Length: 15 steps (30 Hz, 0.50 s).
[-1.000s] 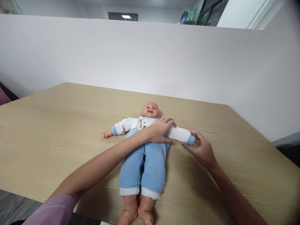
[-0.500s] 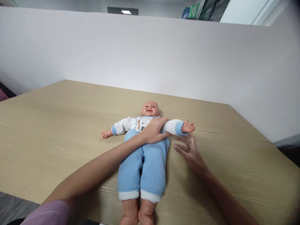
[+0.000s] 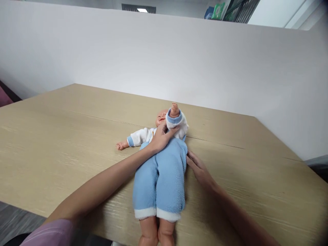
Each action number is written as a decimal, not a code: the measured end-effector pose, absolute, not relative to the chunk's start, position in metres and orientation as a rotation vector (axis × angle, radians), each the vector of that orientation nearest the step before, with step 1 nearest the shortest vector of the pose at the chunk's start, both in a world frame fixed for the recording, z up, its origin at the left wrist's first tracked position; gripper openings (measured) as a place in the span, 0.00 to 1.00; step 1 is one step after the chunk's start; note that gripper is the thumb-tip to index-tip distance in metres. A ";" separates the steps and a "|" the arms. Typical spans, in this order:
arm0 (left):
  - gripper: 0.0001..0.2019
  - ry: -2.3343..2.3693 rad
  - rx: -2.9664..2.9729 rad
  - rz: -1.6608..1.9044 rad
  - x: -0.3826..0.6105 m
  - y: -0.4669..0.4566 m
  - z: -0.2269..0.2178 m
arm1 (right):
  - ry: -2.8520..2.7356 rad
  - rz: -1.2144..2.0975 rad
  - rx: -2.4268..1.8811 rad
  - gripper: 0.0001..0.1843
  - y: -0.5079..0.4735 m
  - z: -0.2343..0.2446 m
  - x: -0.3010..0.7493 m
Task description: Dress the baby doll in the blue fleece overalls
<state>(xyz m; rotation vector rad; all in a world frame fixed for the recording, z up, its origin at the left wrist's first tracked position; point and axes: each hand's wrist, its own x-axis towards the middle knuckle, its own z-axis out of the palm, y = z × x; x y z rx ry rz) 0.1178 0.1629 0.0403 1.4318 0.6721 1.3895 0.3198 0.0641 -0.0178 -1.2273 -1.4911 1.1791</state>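
Note:
A baby doll (image 3: 170, 171) in a white top and light-blue fleece trousers lies on its back on the table, legs towards me. My left hand (image 3: 163, 136) reaches across its chest, closed around the base of the doll's raised arm (image 3: 179, 126). That sleeve stands up and covers part of the doll's head (image 3: 161, 117). The doll's other arm (image 3: 137, 138) lies stretched out to the left. At the doll's right side, by the waist, my right hand (image 3: 198, 165) grips the blue cloth; its fingertips are hidden behind the doll's body.
The wooden table (image 3: 77, 116) extends around the doll, with a seam running across it. Behind it stands a low white partition (image 3: 128, 54). A green package (image 3: 218, 11) shows beyond the partition. Something pink and black (image 3: 6, 95) is at the far left.
The doll's right-side arm has swung up and inward, from stretched out to upright over its chest. My right hand has moved left, from beside the doll onto its waist.

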 end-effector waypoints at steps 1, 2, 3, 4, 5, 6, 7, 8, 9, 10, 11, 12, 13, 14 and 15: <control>0.23 0.661 1.356 1.407 0.115 0.164 0.040 | -1.474 1.174 -1.237 0.28 0.068 -0.016 0.313; 0.25 0.660 1.275 1.424 0.112 0.165 0.041 | -1.449 1.165 -1.240 0.28 0.072 -0.015 0.306; 0.27 0.667 1.193 1.437 0.108 0.167 0.041 | -1.419 1.155 -1.234 0.26 0.077 -0.014 0.298; 0.28 0.673 1.113 1.448 0.104 0.168 0.042 | -1.391 1.142 -1.220 0.25 0.082 -0.013 0.289; 0.30 0.672 1.043 1.452 0.099 0.170 0.043 | -1.373 1.138 -1.197 0.23 0.087 -0.012 0.280; 0.31 0.662 0.984 1.457 0.093 0.172 0.044 | -1.359 1.141 -1.169 0.22 0.093 -0.010 0.271; 0.32 0.647 0.937 1.456 0.087 0.175 0.044 | -1.342 1.157 -1.134 0.21 0.098 -0.008 0.262; 0.33 0.628 0.905 1.447 0.081 0.178 0.043 | -1.316 1.182 -1.098 0.21 0.103 -0.005 0.252; 0.34 0.609 0.882 1.431 0.075 0.181 0.042 | -1.281 1.218 -1.062 0.22 0.107 -0.001 0.243; 0.35 0.591 0.864 1.413 0.069 0.184 0.040 | -1.241 1.263 -1.027 0.23 0.110 0.003 0.234; 0.35 0.576 0.847 1.392 0.063 0.188 0.038 | -1.201 1.315 -0.994 0.24 0.113 0.007 0.226; 0.36 0.565 0.829 1.373 0.058 0.191 0.036 | -1.172 1.362 -0.962 0.25 0.115 0.012 0.219; 0.37 0.550 0.818 1.353 0.053 0.193 0.034 | -1.161 1.404 -0.931 0.27 0.116 0.016 0.213; 0.37 0.528 0.821 1.339 0.049 0.194 0.032 | -1.169 1.436 -0.901 0.29 0.117 0.020 0.208; 0.37 0.505 0.850 1.325 0.045 0.195 0.032 | -1.190 1.458 -0.874 0.31 0.118 0.023 0.205</control>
